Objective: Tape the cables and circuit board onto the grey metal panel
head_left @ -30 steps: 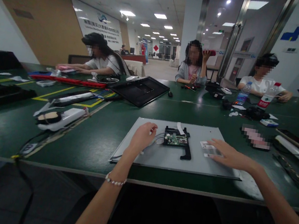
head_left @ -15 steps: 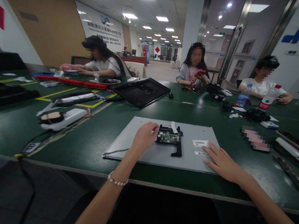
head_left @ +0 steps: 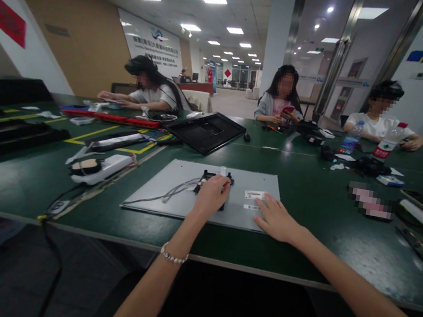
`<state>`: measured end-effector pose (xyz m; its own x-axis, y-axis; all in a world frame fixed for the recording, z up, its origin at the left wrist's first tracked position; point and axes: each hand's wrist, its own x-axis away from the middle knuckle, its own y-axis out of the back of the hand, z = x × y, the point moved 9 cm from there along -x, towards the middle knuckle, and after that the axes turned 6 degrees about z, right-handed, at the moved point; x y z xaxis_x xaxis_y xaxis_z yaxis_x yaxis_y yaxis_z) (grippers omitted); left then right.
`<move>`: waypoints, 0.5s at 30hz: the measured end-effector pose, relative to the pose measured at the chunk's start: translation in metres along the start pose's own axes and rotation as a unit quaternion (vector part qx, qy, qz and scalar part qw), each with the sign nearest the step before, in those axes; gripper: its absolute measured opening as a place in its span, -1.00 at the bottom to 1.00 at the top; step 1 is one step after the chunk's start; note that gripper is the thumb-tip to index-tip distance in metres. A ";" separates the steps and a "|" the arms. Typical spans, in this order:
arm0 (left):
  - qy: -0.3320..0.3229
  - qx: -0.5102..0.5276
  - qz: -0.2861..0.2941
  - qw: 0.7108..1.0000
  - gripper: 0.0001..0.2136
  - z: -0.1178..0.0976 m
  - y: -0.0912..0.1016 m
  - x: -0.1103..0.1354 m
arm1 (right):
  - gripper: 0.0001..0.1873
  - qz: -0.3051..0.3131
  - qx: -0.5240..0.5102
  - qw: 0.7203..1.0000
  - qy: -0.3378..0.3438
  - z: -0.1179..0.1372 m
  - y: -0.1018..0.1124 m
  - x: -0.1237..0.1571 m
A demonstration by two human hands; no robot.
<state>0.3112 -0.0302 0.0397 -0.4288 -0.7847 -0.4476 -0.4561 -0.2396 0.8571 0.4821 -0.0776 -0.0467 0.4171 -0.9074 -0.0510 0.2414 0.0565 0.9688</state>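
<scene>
A flat grey metal panel (head_left: 167, 178), like the back of a screen, lies on the table before me. Near its middle sits a black bracket (head_left: 209, 173), mostly covered by my left hand (head_left: 211, 196). The fingers of that hand are curled together over the bracket, and whatever they pinch is too small to make out. Thin grey cables (head_left: 179, 191) run from the bracket towards the panel's near left corner. My right hand (head_left: 276, 218) rests spread on the panel's right side, its fingertips beside a white label (head_left: 254, 194).
On the green table (head_left: 301, 254), a black monitor frame (head_left: 208, 131) lies beyond the panel. A white device (head_left: 102, 168) sits to the left. Towards the right are a phone (head_left: 370, 201) with its image blurred and plastic bottles (head_left: 387, 142). Several people sit around the table.
The panel has slid left, with my right hand on it. My left hand now covers the bracket instead of being at its left side. More of the cables shows.
</scene>
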 end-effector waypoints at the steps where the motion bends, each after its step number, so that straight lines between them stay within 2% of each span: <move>1: -0.002 0.000 0.000 1.000 -0.82 -0.001 0.000 0.000 | -0.25 0.008 -0.001 1.000 -0.002 0.004 -0.002 -0.005; 10: -0.004 0.001 0.005 1.000 -0.82 -0.004 -0.001 0.001 | -0.23 0.004 -0.013 1.000 0.017 0.042 -0.009 -0.035; 15: -0.010 -0.006 0.010 1.000 -0.84 -0.004 -0.002 0.002 | -0.20 0.025 -0.007 0.999 0.024 0.059 -0.011 -0.048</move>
<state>0.3145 -0.0329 0.0379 -0.4533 -0.7783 -0.4345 -0.4375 -0.2305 0.8692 0.4079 -0.0594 -0.0402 0.4707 -0.8822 -0.0142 0.2316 0.1080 0.9668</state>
